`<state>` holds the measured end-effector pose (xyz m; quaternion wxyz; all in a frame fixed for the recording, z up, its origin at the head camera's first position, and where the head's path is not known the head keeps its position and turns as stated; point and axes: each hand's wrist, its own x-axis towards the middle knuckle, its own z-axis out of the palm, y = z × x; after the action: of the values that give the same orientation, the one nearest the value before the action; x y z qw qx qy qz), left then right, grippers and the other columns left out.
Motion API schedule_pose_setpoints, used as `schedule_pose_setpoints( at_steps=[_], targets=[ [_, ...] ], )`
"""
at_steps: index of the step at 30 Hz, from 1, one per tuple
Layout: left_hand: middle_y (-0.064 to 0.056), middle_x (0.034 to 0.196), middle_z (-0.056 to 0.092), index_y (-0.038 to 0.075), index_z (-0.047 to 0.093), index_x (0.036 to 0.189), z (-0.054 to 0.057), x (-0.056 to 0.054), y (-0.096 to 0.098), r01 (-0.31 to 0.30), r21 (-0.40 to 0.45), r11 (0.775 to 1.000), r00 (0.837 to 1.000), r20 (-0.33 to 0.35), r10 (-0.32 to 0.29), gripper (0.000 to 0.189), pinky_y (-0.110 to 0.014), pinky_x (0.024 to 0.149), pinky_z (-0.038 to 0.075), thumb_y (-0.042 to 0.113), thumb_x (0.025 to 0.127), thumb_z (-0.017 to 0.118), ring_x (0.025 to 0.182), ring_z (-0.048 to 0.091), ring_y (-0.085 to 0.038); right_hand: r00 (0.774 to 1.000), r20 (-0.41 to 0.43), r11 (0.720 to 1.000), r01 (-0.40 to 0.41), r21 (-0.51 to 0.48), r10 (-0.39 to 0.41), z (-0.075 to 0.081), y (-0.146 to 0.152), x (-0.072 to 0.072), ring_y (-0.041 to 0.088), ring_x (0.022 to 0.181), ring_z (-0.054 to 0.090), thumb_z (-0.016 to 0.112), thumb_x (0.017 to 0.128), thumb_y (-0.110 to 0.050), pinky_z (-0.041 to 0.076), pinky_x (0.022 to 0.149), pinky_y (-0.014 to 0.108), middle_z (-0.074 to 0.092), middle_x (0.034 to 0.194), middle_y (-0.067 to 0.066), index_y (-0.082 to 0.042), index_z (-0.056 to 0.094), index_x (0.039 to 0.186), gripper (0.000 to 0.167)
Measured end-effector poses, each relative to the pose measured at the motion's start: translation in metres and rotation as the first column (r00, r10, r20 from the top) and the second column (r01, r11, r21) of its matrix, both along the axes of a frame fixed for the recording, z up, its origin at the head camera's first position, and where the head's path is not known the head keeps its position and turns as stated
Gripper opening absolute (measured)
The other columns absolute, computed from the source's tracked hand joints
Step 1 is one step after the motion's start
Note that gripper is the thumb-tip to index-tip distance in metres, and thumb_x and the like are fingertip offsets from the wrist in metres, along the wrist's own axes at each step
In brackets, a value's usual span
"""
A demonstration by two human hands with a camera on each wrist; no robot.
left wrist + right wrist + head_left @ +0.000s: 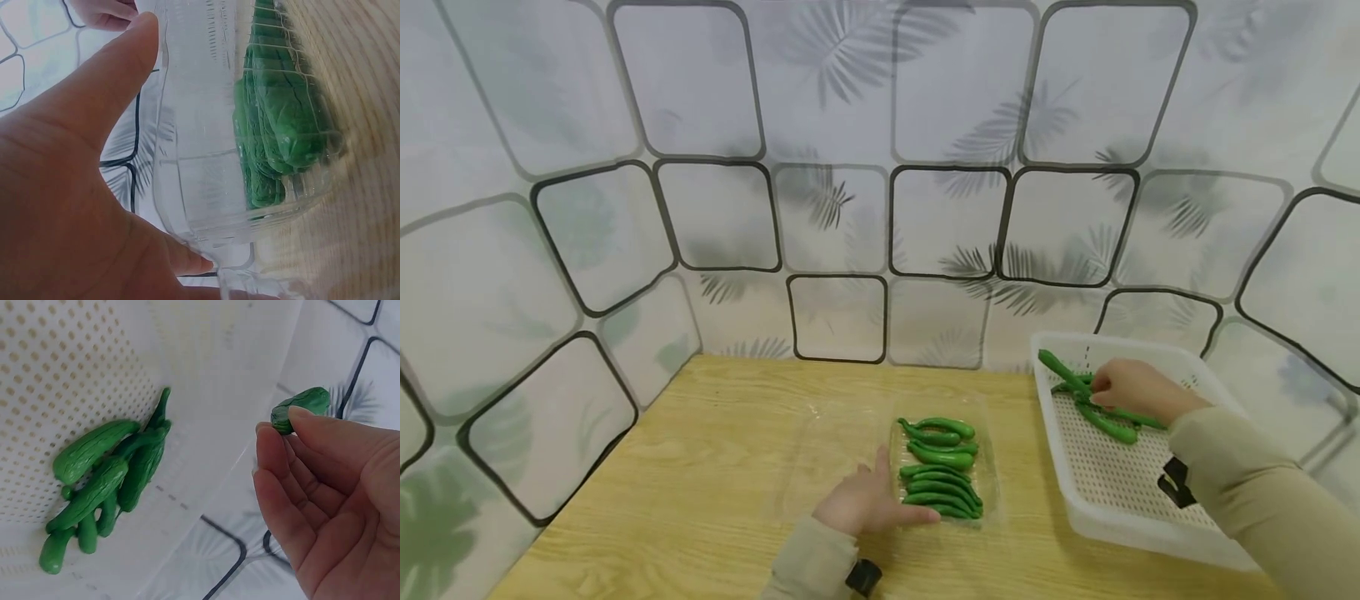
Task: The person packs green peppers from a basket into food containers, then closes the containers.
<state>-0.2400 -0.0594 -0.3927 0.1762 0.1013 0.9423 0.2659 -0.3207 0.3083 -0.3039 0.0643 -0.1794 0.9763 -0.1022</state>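
Observation:
My right hand point(1131, 390) is over the far part of a white perforated plastic basket point(1075, 510), pinching a wrinkled green pepper point(306, 406) between thumb and fingertips. Below it, several more green peppers point(94, 481) lie in a loose pile on the basket floor. On the table, a clear plastic box point(206, 125) with its lid folded out to the left holds green peppers point(942, 487) laid side by side. My left hand point(861, 500) rests at the box's near left corner, index finger and thumb spread along two edges.
The wood-grain table point(700, 467) runs back to a patterned curtain point(835, 225) that also closes off both sides. The basket stands at the right with its wall raised above the tabletop. A black band point(863, 577) sits at the left wrist.

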Motion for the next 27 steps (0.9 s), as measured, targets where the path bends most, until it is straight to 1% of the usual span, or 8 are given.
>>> schedule_pose_setpoints(
  at_steps=[3, 5, 8, 14, 18, 21, 25, 27],
  targets=[
    [-0.041, 0.133, 0.034, -0.004, 0.011, 0.147, 0.000, 0.000, 0.000, -0.002, 0.000, 1.000, 1.000, -0.001, 0.002, 0.122, -0.057, 0.088, 0.042, 0.070, 0.067, 0.066, 0.112, 0.047, -0.051, 0.999, -0.045, 1.000, -0.019, 0.008, 0.019, 0.002, -0.012, 0.002, 0.020, 0.065, 0.057, 0.064, 0.085, -0.008, 0.048, 0.060, 0.038, 0.063, 0.073, 0.005, 0.000, 0.067, 0.079, 0.010],
    [-0.040, 0.133, 0.035, -0.004, 0.011, 0.147, -0.001, 0.000, 0.000, -0.006, 0.001, 1.000, 1.000, 0.001, 0.006, 0.122, -0.057, 0.087, 0.043, 0.070, 0.067, 0.066, 0.111, 0.048, -0.051, 0.998, -0.057, 1.000, -0.028, 0.005, 0.028, 0.004, -0.023, 0.004, 0.026, 0.076, 0.062, 0.066, 0.084, -0.009, 0.051, 0.067, 0.043, 0.066, 0.083, 0.010, 0.005, 0.068, 0.091, 0.015],
    [-0.040, 0.133, 0.036, -0.003, 0.012, 0.147, -0.002, 0.000, 0.000, -0.009, -0.001, 1.000, 1.000, 0.007, 0.009, 0.123, -0.057, 0.087, 0.043, 0.071, 0.066, 0.066, 0.111, 0.048, -0.050, 0.997, -0.060, 0.999, -0.048, 0.001, 0.048, 0.006, -0.042, 0.008, 0.030, 0.082, 0.063, 0.067, 0.085, -0.009, 0.051, 0.070, 0.043, 0.066, 0.089, 0.013, 0.006, 0.067, 0.097, 0.019],
    [-0.040, 0.132, 0.036, -0.003, 0.012, 0.147, -0.001, 0.000, 0.001, -0.008, -0.001, 1.000, 1.000, 0.013, 0.008, 0.122, -0.058, 0.088, 0.042, 0.070, 0.067, 0.066, 0.113, 0.046, -0.051, 0.990, -0.055, 0.992, -0.126, 0.025, 0.127, 0.002, -0.079, 0.012, 0.025, 0.081, 0.063, 0.066, 0.085, -0.007, 0.052, 0.069, 0.039, 0.066, 0.090, 0.011, 0.003, 0.068, 0.097, 0.016],
    [-0.040, 0.133, 0.035, -0.003, 0.012, 0.147, 0.000, 0.000, 0.002, -0.011, 0.001, 1.000, 1.000, 0.013, 0.011, 0.122, -0.058, 0.088, 0.042, 0.070, 0.067, 0.067, 0.113, 0.046, -0.051, 0.987, -0.018, 0.987, -0.158, 0.042, 0.159, -0.002, -0.101, 0.009, 0.024, 0.079, 0.063, 0.067, 0.085, -0.006, 0.052, 0.070, 0.039, 0.066, 0.089, 0.010, 0.001, 0.068, 0.095, 0.013],
    [-0.040, 0.133, 0.035, -0.003, 0.012, 0.147, 0.000, 0.000, 0.002, -0.016, 0.002, 1.000, 1.000, 0.006, 0.016, 0.122, -0.058, 0.087, 0.042, 0.070, 0.066, 0.067, 0.112, 0.047, -0.051, 0.983, 0.003, 0.982, -0.185, 0.045, 0.185, -0.008, -0.114, 0.005, 0.013, 0.062, 0.055, 0.065, 0.085, -0.004, 0.048, 0.059, 0.031, 0.060, 0.075, 0.002, -0.003, 0.067, 0.083, 0.003],
    [-0.040, 0.133, 0.035, -0.003, 0.012, 0.147, -0.002, -0.002, 0.002, -0.019, 0.000, 1.000, 1.000, 0.001, 0.019, 0.123, -0.058, 0.087, 0.042, 0.071, 0.065, 0.067, 0.111, 0.048, -0.051, 0.976, -0.016, 0.969, -0.214, 0.128, 0.217, -0.014, -0.130, 0.000, 0.011, 0.058, 0.052, 0.068, 0.084, -0.005, 0.045, 0.056, 0.028, 0.059, 0.071, 0.000, -0.006, 0.065, 0.078, 0.007],
    [-0.040, 0.133, 0.035, -0.002, 0.012, 0.148, -0.002, -0.002, 0.002, -0.020, -0.008, 1.000, 1.000, 0.003, 0.020, 0.124, -0.058, 0.088, 0.042, 0.071, 0.065, 0.067, 0.112, 0.047, -0.051, 0.976, -0.026, 0.961, -0.210, 0.179, 0.218, -0.017, -0.137, -0.003, 0.014, 0.064, 0.058, 0.070, 0.082, -0.006, 0.049, 0.059, 0.030, 0.061, 0.075, 0.001, -0.006, 0.066, 0.079, 0.005]
  ],
)
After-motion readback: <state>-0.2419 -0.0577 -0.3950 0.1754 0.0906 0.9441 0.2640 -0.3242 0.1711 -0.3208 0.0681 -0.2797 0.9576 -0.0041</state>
